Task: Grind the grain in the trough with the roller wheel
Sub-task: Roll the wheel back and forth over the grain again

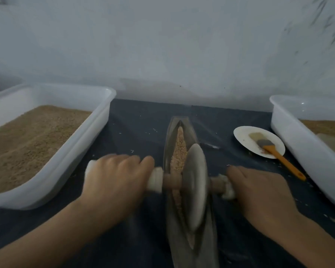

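Note:
A long, narrow boat-shaped trough [169, 136] lies lengthwise in the middle of the dark table, with tan grain [179, 149] along its groove. The grey roller wheel [194, 186] stands on edge in the trough's middle, blurred by motion. A wooden axle runs through it with cloth-wrapped handles on both sides. My left hand [114, 178] grips the left handle, fingers curled over it. On the other side, my right hand [257, 192] grips the right handle. The grain under the wheel is hidden.
A white plastic tub [97, 132] full of tan grain sits at the left. Another white tub [290, 132] stands at the right edge. Between it and the trough lies a white plate [244, 136] with an orange-handled brush [275, 151]. A pale wall closes the back.

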Demonstrator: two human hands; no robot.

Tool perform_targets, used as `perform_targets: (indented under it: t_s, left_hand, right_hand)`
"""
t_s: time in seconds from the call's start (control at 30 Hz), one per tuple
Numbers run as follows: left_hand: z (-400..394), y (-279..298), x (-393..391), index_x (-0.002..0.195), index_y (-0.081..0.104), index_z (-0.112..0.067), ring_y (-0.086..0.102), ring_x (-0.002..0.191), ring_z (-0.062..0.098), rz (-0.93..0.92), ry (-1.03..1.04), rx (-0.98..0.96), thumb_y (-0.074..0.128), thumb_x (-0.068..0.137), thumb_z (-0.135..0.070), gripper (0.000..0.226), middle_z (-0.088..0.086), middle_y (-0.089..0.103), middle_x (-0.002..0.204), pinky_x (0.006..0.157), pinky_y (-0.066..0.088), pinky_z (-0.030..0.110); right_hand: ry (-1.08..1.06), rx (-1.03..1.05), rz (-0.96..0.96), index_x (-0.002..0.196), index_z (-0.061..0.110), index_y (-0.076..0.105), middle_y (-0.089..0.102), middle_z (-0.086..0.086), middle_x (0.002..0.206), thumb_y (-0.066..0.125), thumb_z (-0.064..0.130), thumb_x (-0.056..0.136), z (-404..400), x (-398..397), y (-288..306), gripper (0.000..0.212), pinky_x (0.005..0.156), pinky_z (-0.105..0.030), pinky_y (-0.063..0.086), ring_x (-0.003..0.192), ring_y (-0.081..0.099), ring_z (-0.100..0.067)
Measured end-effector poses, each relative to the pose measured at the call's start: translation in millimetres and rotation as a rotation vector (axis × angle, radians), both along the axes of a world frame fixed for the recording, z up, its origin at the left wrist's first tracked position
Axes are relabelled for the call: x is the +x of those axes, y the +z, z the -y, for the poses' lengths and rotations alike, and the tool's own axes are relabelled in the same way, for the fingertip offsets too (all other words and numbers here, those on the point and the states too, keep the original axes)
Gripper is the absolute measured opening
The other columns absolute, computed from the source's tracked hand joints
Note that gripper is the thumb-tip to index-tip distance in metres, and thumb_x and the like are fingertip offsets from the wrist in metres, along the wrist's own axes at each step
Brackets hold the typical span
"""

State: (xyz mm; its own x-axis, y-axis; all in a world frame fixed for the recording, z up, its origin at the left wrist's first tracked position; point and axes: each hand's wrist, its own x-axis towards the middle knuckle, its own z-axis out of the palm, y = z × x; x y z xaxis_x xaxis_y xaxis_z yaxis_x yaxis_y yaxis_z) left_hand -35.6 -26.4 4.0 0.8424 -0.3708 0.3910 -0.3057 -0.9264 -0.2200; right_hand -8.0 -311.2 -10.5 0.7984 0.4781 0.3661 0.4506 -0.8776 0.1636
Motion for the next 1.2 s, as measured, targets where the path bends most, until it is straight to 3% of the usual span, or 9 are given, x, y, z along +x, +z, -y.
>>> perform_targets:
  t_s: [0.13,0.27,0.43,0.57,0.67,0.73,0.83,1.0,1.2]
  left_hand:
    - [4.9,0.1,94.4,0.084,0.044,-0.028,0.063,0.073,0.023,0.006,0.24,0.056,0.062,0.082,-0.037,0.02,-0.004,0.063,0.081,0.056,0.031,0.03]
    - [2.4,7.2,148.1,0.081,0.042,-0.025,0.053,0.064,0.026,0.046,0.27,0.006,0.059,0.085,-0.03,0.019,0.0,0.062,0.078,0.058,0.033,0.033]
    - [4.7,5.1,98.1,0.083,0.036,-0.026,0.06,0.07,0.024,-0.05,0.203,-0.006,0.062,0.084,-0.037,0.028,-0.003,0.062,0.081,0.058,0.035,0.031]
    - [2.8,3.4,-3.0,0.071,0.047,-0.021,0.049,0.046,0.021,0.115,-0.024,-0.018,0.082,0.052,-0.018,0.041,-0.003,0.048,0.057,0.049,0.024,0.027]
    - [-5.8,0.5,-34.9,0.067,0.049,-0.02,0.041,0.043,0.019,0.138,-0.093,-0.047,0.082,0.046,-0.013,0.04,-0.003,0.042,0.054,0.051,0.021,0.026]
    - [-5.6,-1.1,-18.9,0.07,0.048,-0.023,0.044,0.043,0.018,0.026,-0.033,-0.045,0.087,0.044,-0.021,0.047,-0.006,0.045,0.055,0.048,0.024,0.025]
    - [2.5,-6.8,44.2,0.078,0.038,-0.031,0.059,0.059,0.019,-0.068,0.196,0.034,0.073,0.074,-0.037,0.036,-0.007,0.057,0.068,0.051,0.035,0.028]
    - [3.1,5.8,140.9,0.085,0.05,-0.023,0.063,0.075,0.032,0.039,0.285,0.014,0.057,0.085,-0.034,0.013,0.004,0.061,0.078,0.059,0.035,0.033]
    - [7.0,6.2,90.5,0.084,0.045,-0.031,0.061,0.072,0.027,-0.035,0.198,0.031,0.062,0.082,-0.039,0.019,-0.002,0.057,0.075,0.058,0.032,0.031]
  right_hand:
    - [-0.151,-0.045,0.095,0.085,0.022,0.048,0.063,0.0,0.078,0.072,0.033,0.077,-19.7,90.0,-7.3,0.027,0.05,-0.03,0.023,0.064,0.061,-0.028]
    - [-0.152,0.004,0.163,0.087,0.018,0.054,0.066,-0.008,0.079,0.064,0.042,0.082,-36.9,151.6,7.9,0.026,0.056,-0.032,0.027,0.068,0.062,-0.033]
    - [-0.115,0.003,0.075,0.083,0.021,0.049,0.064,-0.002,0.075,0.072,0.039,0.075,-19.9,93.9,-6.0,0.031,0.05,-0.032,0.035,0.063,0.061,-0.03]
    - [0.039,0.046,0.096,0.07,0.023,0.047,0.048,0.005,0.056,0.085,0.026,0.048,12.9,5.9,-5.2,0.044,0.038,-0.031,0.037,0.043,0.046,-0.021]
    - [0.067,0.036,0.074,0.066,0.022,0.05,0.045,0.005,0.053,0.089,0.018,0.036,22.5,-18.0,0.3,0.049,0.039,-0.027,0.033,0.04,0.043,-0.02]
    - [0.068,0.021,0.065,0.066,0.02,0.05,0.046,0.003,0.053,0.089,0.015,0.037,16.7,-7.6,-0.2,0.048,0.04,-0.025,0.029,0.04,0.043,-0.022]
    - [0.02,-0.027,0.13,0.072,0.016,0.051,0.055,-0.003,0.059,0.087,0.016,0.052,-4.9,45.6,-2.0,0.042,0.04,-0.028,0.032,0.044,0.051,-0.026]
    - [-0.149,0.018,0.126,0.092,0.017,0.053,0.066,-0.008,0.085,0.064,0.038,0.083,-31.3,148.0,3.8,0.026,0.057,-0.033,0.027,0.073,0.062,-0.034]
    - [-0.086,0.013,0.014,0.08,0.022,0.04,0.062,-0.002,0.074,0.069,0.038,0.078,-9.9,86.9,-7.9,0.033,0.049,-0.033,0.036,0.06,0.059,-0.029]
